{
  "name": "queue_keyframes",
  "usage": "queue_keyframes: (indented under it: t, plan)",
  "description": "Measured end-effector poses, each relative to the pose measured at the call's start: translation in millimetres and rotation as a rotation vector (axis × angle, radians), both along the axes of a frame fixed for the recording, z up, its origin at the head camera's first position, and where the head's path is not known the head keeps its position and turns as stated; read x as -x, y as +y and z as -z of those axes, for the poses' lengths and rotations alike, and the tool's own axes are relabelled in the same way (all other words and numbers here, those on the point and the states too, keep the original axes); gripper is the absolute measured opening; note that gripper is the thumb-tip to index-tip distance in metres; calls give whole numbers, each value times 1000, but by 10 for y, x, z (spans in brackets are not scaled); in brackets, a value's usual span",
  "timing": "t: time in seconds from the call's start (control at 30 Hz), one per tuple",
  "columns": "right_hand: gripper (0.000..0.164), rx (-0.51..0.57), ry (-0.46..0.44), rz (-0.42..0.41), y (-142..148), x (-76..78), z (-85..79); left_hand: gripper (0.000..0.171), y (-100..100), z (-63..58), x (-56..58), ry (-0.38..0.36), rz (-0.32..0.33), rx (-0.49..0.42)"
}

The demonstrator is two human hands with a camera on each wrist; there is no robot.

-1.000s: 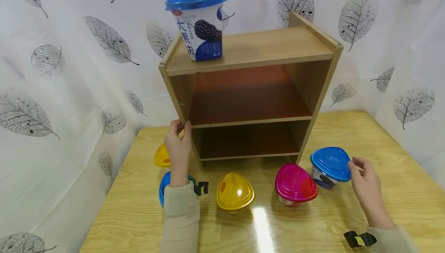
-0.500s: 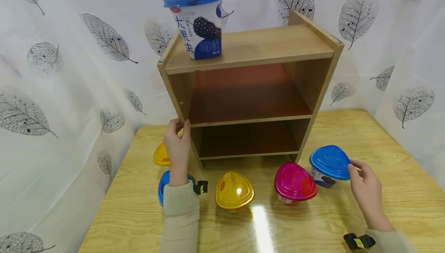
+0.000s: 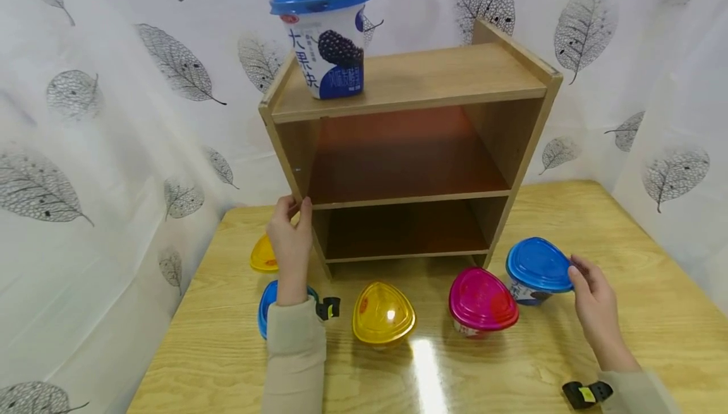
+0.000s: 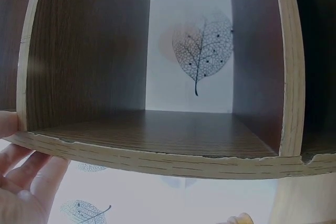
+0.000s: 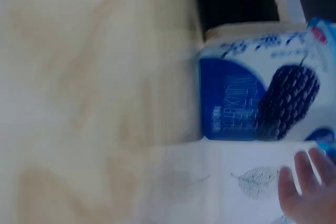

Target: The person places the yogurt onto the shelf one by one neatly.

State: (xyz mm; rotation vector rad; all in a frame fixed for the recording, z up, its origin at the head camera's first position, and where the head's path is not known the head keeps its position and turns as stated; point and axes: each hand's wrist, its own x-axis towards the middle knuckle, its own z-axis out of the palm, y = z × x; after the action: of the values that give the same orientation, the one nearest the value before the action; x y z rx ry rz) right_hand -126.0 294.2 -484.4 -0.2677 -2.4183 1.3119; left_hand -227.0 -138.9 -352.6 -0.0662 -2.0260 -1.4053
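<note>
My left hand (image 3: 292, 231) grips the left side panel of a small wooden shelf unit (image 3: 409, 199), thumb on the front edge, fingers around the outside. The left wrist view shows the fingers (image 4: 47, 177) against that panel. At the right, my right hand (image 3: 597, 303) pinches the rim of a blue-lidded yogurt cup (image 3: 539, 268) between thumb and fingers. The cup stands beside the shelf's right foot. Its blackberry label (image 5: 262, 93) fills the right part of the right wrist view, where the thumb is hidden.
A taller blue-lidded yogurt cup (image 3: 327, 41) stands on the shelf's top left. Yellow-lidded (image 3: 383, 314) and pink-lidded (image 3: 482, 299) cups stand in front. A yellow lid (image 3: 263, 255) and a blue lid (image 3: 266, 306) show partly behind my left arm. A leaf-patterned curtain (image 3: 142, 117) surrounds the table.
The blue-lidded cup at the right has turned or tilted slightly under my right hand, and its lid's shine has shifted. My left hand stays on the shelf panel.
</note>
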Motion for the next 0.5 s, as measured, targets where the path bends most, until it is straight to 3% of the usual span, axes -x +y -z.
queue_keyframes:
  t: [0.07, 0.2, 0.5]
  plan:
    - [52, 56, 9, -85, -74, -74, -82, 20, 4, -4, -4, 3, 8, -2]
    - [62, 126, -24, -215, -75, -99, -65, 20, 8, -11, -5, 6, 8, 1]
    - [87, 176, -193, -360, -34, -3, 41, 21, -1, -8, -12, -11, -2, 5]
